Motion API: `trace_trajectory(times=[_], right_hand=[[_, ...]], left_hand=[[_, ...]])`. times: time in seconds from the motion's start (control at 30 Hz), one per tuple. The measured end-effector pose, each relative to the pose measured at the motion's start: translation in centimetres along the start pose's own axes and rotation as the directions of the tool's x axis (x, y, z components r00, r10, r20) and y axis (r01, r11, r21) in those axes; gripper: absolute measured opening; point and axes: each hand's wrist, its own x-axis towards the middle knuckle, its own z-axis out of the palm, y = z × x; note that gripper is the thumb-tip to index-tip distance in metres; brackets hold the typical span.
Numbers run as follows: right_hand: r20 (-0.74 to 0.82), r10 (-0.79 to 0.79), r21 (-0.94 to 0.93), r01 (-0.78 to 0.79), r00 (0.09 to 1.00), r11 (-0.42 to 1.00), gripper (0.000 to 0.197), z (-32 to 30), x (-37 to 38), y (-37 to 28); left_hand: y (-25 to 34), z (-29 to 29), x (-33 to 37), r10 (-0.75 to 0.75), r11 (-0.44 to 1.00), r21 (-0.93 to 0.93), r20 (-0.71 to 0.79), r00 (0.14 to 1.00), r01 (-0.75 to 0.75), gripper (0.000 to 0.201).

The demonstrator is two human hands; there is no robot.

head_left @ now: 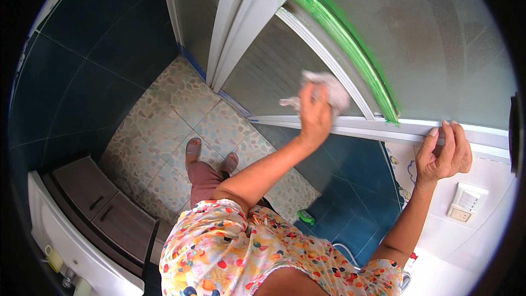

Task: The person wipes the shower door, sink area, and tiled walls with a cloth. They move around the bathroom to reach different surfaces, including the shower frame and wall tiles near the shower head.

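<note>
A crumpled grey cloth (324, 89) was pressed against the frosted glass shower door (433, 44) at frame centre.
Left hand (315, 116) fingers were closed round it; right hand (445, 156) fingers were curled over the white frame rail (383, 129), seemingly for support.

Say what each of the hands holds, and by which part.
The left hand clutches a bunched pale cloth by its lower part, pressing it to the shower door frame. The right hand grips that frame's top edge.
</note>
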Motion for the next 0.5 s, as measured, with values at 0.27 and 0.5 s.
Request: trace_trajectory(times=[0.27,0.5], right_hand=[[0.021,-0.007,-0.019,0.007,1.0,1.0,0.018,-0.1,-0.6,0.1],[-0.033,-0.036,-0.039,0.035,0.999,0.999,0.018,0.3,-0.3,0.5]], left_hand=[[-4.2,-2.2,-4.9,0.072,0.997,-0.022,0.432,0.899,-0.069,0.044],[-14.3,-6.6,-10.0,-0.395,0.904,0.365,0.512,0.763,0.223,0.046]])
